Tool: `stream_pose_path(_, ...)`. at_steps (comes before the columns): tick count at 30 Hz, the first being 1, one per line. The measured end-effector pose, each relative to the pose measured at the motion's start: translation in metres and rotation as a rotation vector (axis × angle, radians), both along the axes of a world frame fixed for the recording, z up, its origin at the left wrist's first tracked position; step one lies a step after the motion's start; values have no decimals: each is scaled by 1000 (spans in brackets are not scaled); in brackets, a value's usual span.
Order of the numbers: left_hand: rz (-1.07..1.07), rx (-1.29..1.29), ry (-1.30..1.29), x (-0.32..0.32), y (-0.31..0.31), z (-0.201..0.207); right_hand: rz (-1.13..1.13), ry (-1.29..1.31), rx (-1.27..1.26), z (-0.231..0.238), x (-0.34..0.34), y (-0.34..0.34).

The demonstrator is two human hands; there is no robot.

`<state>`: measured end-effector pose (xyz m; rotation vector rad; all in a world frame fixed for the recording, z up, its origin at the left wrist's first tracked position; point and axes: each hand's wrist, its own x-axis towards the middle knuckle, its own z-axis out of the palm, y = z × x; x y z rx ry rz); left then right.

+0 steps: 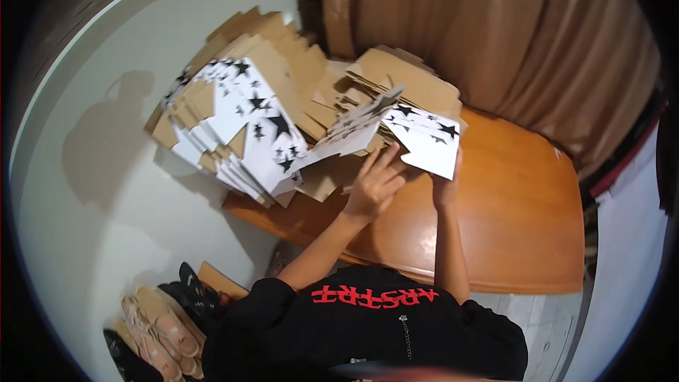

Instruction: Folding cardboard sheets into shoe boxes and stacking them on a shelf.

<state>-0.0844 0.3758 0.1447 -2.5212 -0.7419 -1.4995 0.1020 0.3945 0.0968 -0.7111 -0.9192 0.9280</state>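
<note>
Right hand (pixel 446 178) clamped on starred carton (pixel 433 152); left hand (pixel 375 187) near, fingers apart; snagging tilted flap (pixel 356 136) leftward could crease either.

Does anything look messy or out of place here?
Mainly the star-printed cardboard pile at left: its pieces fan out unevenly, edges out of line, rather than squarely stacked. The tan cardboard beyond the white piece in the right hand looks skewed too. I see no spill or obvious damage.
</note>
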Motion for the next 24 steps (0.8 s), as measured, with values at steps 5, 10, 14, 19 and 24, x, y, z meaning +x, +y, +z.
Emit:
stream_pose_path(5, -329, -135, 121, 69, -17, -24, -236, 3, -20, -21, 87, -59)
stream_pose_path(10, -535, -296, 226, 120, -36, -51, -490, 131, -588, -90, 150, -120)
stream_pose_path(14, -564, -500, 478, 149, -53, -82, -499, -63, -751, -86, 177, -157)
stream_pose_path(19, -577, -666, 531, 178, -88, -105, -62, -384, -794, -47, 198, -204)
stream_pose_path(24, -462, -765, 633, 175, -111, -105, 61, -938, -709, -22, 167, -207)
